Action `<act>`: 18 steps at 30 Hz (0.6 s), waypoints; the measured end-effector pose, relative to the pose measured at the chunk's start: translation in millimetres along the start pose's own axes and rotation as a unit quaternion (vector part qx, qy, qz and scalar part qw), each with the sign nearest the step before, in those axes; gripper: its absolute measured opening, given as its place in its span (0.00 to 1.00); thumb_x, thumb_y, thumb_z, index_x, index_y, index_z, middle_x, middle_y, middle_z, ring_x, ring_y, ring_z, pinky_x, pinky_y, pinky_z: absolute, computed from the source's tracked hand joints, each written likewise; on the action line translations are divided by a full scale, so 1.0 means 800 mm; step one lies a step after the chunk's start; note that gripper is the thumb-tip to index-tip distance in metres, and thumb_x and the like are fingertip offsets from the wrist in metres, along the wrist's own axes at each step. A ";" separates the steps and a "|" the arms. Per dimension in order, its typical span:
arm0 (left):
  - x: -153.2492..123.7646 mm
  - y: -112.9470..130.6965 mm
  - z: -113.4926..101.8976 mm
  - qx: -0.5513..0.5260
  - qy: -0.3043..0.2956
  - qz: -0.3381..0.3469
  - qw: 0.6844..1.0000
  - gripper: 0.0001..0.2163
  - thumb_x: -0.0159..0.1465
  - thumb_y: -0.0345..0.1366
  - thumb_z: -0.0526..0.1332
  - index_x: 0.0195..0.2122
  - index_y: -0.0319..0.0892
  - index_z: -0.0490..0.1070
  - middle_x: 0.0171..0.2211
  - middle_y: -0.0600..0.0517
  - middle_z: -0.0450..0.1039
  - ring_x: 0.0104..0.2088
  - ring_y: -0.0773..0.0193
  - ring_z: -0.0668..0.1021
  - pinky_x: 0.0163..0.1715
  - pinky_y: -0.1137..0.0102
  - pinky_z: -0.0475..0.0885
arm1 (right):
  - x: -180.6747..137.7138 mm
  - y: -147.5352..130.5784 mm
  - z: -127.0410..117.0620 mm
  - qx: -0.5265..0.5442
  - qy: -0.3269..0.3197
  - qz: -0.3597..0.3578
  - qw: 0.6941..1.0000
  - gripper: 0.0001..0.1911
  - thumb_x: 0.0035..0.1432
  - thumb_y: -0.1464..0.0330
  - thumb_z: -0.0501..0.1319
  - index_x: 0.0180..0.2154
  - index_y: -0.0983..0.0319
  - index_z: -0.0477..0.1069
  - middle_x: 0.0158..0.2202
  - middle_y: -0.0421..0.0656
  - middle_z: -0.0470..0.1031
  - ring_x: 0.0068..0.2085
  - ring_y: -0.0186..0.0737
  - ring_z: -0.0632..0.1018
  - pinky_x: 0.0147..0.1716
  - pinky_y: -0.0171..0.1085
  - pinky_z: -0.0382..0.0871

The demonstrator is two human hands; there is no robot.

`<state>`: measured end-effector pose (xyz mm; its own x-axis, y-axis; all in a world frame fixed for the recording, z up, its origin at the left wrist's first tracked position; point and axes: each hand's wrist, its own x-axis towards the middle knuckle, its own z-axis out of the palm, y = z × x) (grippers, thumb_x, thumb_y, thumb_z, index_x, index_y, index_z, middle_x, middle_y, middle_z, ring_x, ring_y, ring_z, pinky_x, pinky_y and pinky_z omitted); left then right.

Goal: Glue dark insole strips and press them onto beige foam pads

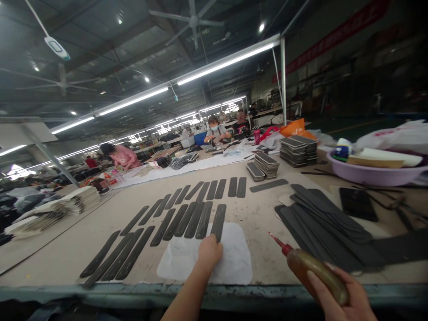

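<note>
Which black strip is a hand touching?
The rightmost strip in the nearer row, partly over the white sheet: the left hand touches its near end. No hand touches the others.

Strips (204, 220) charcoal. Bottle (317, 274) amber-brown, nozzle (285, 248) red. Sheet (236, 257) white. Tabletop (261, 209) beige, dark specks. Basin (374, 173) lilac. Bag (296, 129) orange. Far worker's top (125, 158) pink.

A factory workshop, shown by long white tube lights (227, 64), a large grey-bladed ceiling fan (193, 20), people (125, 157) at work, and flat, dark, round-ended strips (204, 220) spread across a broad beige-topped counter (257, 209).
</note>
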<state>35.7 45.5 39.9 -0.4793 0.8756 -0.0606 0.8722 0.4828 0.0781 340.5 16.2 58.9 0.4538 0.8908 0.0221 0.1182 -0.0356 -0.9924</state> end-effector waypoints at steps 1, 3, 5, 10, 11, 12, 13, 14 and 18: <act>0.005 0.000 0.000 -0.001 0.002 -0.004 1.000 0.09 0.58 0.30 0.54 0.37 0.37 0.72 0.37 0.42 0.77 0.41 0.56 0.78 0.41 0.68 0.69 | 0.000 0.000 0.000 -0.002 -0.001 -0.003 1.000 0.35 0.36 0.45 0.65 0.43 0.61 0.68 0.41 0.47 0.72 0.43 0.54 0.72 0.48 0.52 0.62; 0.017 0.000 0.000 -0.004 0.005 -0.013 1.000 0.09 0.58 0.30 0.54 0.37 0.36 0.72 0.36 0.42 0.77 0.41 0.55 0.78 0.40 0.68 0.69 | 0.001 0.001 -0.001 -0.007 -0.001 -0.007 1.000 0.35 0.37 0.45 0.64 0.43 0.61 0.68 0.41 0.47 0.72 0.43 0.54 0.72 0.49 0.52 0.61; 0.028 0.000 -0.001 -0.006 0.007 -0.021 1.000 0.09 0.58 0.30 0.54 0.36 0.36 0.72 0.37 0.41 0.77 0.41 0.55 0.78 0.40 0.68 0.69 | 0.001 0.002 -0.002 -0.013 0.004 -0.005 1.000 0.34 0.37 0.45 0.64 0.42 0.61 0.68 0.41 0.46 0.72 0.42 0.54 0.73 0.49 0.51 0.62; 0.038 0.000 0.001 -0.006 0.010 -0.021 1.000 0.09 0.58 0.29 0.55 0.36 0.36 0.72 0.37 0.41 0.77 0.41 0.56 0.78 0.39 0.69 0.68 | 0.005 0.007 -0.005 0.021 0.010 -0.002 1.000 0.34 0.37 0.47 0.65 0.42 0.61 0.68 0.39 0.45 0.73 0.40 0.51 0.73 0.45 0.46 0.66; 0.038 -0.001 0.001 -0.005 0.011 -0.018 1.000 0.09 0.58 0.29 0.55 0.37 0.36 0.72 0.37 0.42 0.77 0.41 0.56 0.78 0.39 0.70 0.68 | 0.006 0.007 -0.005 0.030 0.012 -0.005 0.999 0.34 0.37 0.47 0.65 0.43 0.61 0.68 0.39 0.45 0.73 0.40 0.50 0.74 0.44 0.45 0.66; 0.037 -0.001 0.002 -0.004 0.013 -0.015 1.000 0.09 0.59 0.29 0.54 0.37 0.37 0.72 0.37 0.42 0.77 0.41 0.56 0.78 0.39 0.70 0.68 | 0.006 0.007 -0.006 0.036 0.015 -0.009 0.999 0.34 0.38 0.47 0.65 0.43 0.62 0.68 0.39 0.45 0.73 0.40 0.49 0.74 0.44 0.44 0.67; 0.036 -0.002 0.002 -0.003 0.014 -0.013 1.000 0.09 0.59 0.29 0.54 0.37 0.37 0.72 0.37 0.43 0.77 0.41 0.56 0.78 0.39 0.69 0.68 | 0.006 0.006 -0.006 0.040 0.019 -0.012 0.999 0.33 0.38 0.48 0.66 0.42 0.62 0.69 0.39 0.45 0.73 0.39 0.48 0.74 0.43 0.43 0.67; 0.035 -0.002 0.001 -0.002 0.016 -0.010 1.000 0.09 0.60 0.29 0.54 0.37 0.38 0.72 0.37 0.43 0.77 0.41 0.56 0.78 0.39 0.69 0.68 | 0.006 0.004 -0.007 0.042 0.022 -0.014 0.999 0.33 0.38 0.48 0.66 0.42 0.62 0.69 0.38 0.44 0.73 0.39 0.48 0.74 0.42 0.42 0.68; 0.027 0.001 -0.004 0.001 0.019 0.001 1.000 0.10 0.62 0.31 0.52 0.38 0.39 0.71 0.37 0.44 0.77 0.42 0.57 0.78 0.41 0.70 0.67 | 0.005 -0.003 -0.007 0.056 0.032 -0.025 0.998 0.30 0.39 0.49 0.66 0.40 0.62 0.69 0.39 0.44 0.73 0.40 0.47 0.74 0.41 0.39 0.69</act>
<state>25.4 64.8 41.8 -0.4800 0.8770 -0.0226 0.8739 0.4803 0.0755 347.3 17.0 62.1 0.5057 0.8594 0.0752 0.0435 0.0616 -0.9972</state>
